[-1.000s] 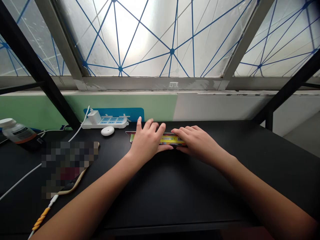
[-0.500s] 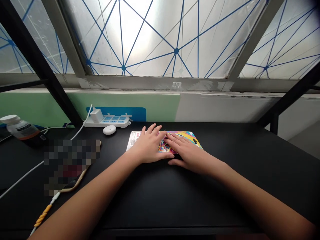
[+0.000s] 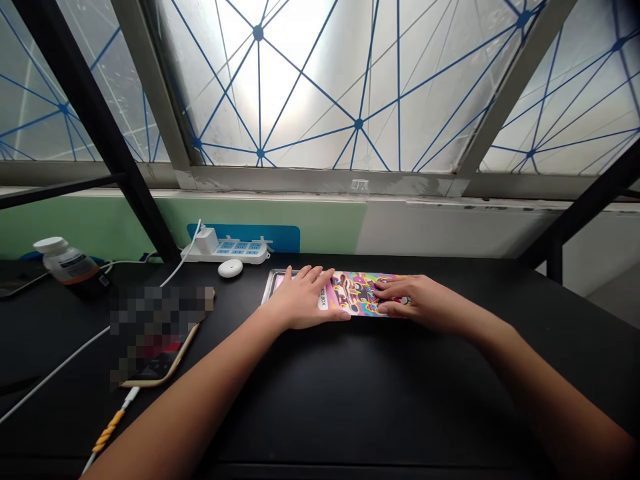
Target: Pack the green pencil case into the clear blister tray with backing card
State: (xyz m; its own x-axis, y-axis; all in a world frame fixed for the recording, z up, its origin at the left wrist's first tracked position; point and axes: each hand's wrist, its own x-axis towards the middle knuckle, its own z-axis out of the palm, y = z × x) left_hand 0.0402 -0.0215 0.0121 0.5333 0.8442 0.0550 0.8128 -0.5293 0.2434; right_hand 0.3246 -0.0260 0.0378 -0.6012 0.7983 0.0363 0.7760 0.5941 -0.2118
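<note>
Around the centre of the frame, the pack [image 3: 355,294] lies flat on the desk [image 3: 320,400]; half a second ago another face was up, white at its left end, so it appears to have been turned over. A pale, shiny border now shows at the left end, where the left hand [image 3: 301,298] lies across the top with fingers spread, clenching nothing. The right hand [image 3: 435,300] is farther right than before, leaving more bright print in view between the two; its fingers and thumb rest loosely on the top, not closed round it.

At the far left of the frame, a dark slab [image 3: 20,281] is cut off by the edge. The label on the bottle [image 3: 73,267] is too small to read, and pixelation covers most of the phone [image 3: 170,362] at lower left. The left hand hides much of the pack's left half, and the right hand hides its right end
</note>
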